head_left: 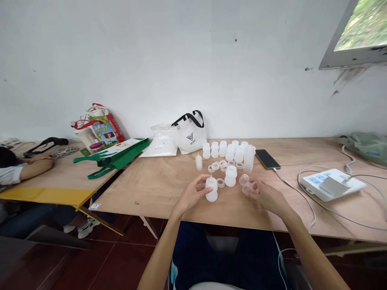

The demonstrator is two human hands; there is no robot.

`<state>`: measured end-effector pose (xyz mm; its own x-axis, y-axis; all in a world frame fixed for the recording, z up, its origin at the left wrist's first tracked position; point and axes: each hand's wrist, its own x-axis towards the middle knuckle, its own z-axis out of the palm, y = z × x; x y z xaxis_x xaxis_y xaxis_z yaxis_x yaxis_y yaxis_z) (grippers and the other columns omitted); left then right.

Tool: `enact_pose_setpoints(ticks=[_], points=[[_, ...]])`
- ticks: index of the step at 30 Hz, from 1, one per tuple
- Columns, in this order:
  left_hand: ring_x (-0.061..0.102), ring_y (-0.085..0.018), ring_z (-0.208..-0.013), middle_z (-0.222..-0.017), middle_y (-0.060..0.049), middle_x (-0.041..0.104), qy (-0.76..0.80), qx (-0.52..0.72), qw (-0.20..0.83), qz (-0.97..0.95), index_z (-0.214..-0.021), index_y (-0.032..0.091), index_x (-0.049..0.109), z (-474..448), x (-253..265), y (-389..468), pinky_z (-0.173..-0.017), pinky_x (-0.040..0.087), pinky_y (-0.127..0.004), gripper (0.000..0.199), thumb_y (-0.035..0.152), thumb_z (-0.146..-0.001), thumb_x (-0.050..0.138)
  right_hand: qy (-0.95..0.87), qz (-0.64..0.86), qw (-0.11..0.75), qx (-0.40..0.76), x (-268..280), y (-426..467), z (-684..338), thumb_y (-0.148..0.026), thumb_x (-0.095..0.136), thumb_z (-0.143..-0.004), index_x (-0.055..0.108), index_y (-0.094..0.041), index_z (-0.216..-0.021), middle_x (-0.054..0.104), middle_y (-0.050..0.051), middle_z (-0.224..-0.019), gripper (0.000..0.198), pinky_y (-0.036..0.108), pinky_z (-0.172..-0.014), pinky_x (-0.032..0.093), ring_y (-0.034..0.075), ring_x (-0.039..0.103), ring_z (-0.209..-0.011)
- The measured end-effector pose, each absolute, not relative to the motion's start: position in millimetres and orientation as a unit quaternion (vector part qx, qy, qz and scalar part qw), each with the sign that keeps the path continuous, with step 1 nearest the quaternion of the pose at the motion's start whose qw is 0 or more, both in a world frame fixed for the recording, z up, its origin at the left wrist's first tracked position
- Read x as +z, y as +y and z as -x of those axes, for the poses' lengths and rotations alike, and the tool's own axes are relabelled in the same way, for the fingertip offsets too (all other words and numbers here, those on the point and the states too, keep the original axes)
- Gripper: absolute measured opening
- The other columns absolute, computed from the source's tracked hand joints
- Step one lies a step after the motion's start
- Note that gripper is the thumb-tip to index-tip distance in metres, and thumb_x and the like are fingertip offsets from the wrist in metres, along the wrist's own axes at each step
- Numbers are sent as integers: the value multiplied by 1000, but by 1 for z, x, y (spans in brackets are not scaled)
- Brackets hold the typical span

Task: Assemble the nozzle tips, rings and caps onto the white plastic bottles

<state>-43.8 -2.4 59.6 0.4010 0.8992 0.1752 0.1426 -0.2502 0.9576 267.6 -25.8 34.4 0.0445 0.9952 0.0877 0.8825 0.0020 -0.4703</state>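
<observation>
My left hand [193,194] is closed round a small translucent white bottle [212,194] with a pinched-in waist, held upright above the table's front part. My right hand [267,197] has its fingertips closed on a clear plastic cap [247,188]; a second clear cap [243,179] lies just beyond it. Between the hands a similar bottle [230,177] stands upright, with a white ring [220,183] beside it. More white rings [223,164] lie behind. A small bottle with a pointed nozzle [198,162] stands to the left of them.
Several white bottles [223,149] stand in a row at the back, near a stack of clear caps [248,158]. A phone [267,159] and a white power strip [332,184] with cables lie right. Bags [190,135] stand by the wall. Another person's arm [36,167] rests far left.
</observation>
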Motion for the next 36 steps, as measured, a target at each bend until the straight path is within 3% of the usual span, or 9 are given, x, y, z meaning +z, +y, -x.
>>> enact_pose_setpoints(ticks=[4, 8, 12, 17, 22, 26, 36], points=[[61, -27, -125, -134, -10, 64, 388, 388, 493, -676, -129, 25, 60, 37, 56, -4, -103, 53, -40, 52, 34, -82, 80, -662, 694, 209, 190, 40, -24, -267, -54, 60, -89, 64, -25, -107, 75, 5, -91, 34, 38, -69, 51, 24, 70, -76], [63, -27, -122, -134, -10, 66, 386, 376, 495, -682, -130, 24, 60, 25, 52, -7, -105, 51, -42, 53, 33, -82, 80, -668, 629, 321, 233, 52, -28, -264, -58, 64, -87, 64, -26, -114, 76, 8, -104, 42, 41, -78, 56, 27, 72, -90], [62, -28, -121, -127, -6, 69, 395, 370, 425, -725, -128, 26, 65, 14, 55, -14, -108, 47, -44, 43, 41, -89, 72, -657, 533, 443, 297, 67, -37, -259, -57, 69, -88, 61, -27, -125, 73, 11, -123, 49, 45, -86, 59, 30, 70, -107], [59, -30, -123, -132, -5, 65, 431, 346, 331, -765, -136, 33, 62, 14, 67, -25, -110, 45, -46, 47, 48, -92, 67, -633, 461, 513, 351, 75, -46, -253, -54, 73, -88, 62, -28, -126, 70, 10, -130, 47, 47, -99, 58, 29, 68, -117], [62, -28, -121, -134, -2, 68, 394, 323, 293, -809, -141, 35, 60, 15, 74, -30, -109, 46, -42, 56, 50, -88, 72, -650, 431, 490, 389, 74, -47, -246, -53, 76, -86, 64, -29, -121, 70, 9, -130, 45, 48, -105, 55, 30, 66, -121], [68, -26, -115, -131, -1, 71, 387, 345, 267, -812, -132, 31, 65, 14, 71, -31, -102, 51, -38, 53, 46, -83, 78, -667, 429, 439, 422, 75, -48, -238, -52, 77, -84, 67, -28, -117, 73, 8, -121, 42, 48, -104, 56, 28, 68, -116], [72, -27, -110, -129, -4, 73, 366, 366, 225, -826, -132, 30, 67, 15, 67, -31, -98, 56, -39, 52, 44, -83, 78, -643, 415, 434, 476, 72, -51, -228, -56, 84, -76, 72, -26, -110, 76, 9, -119, 47, 50, -104, 57, 31, 70, -116]])
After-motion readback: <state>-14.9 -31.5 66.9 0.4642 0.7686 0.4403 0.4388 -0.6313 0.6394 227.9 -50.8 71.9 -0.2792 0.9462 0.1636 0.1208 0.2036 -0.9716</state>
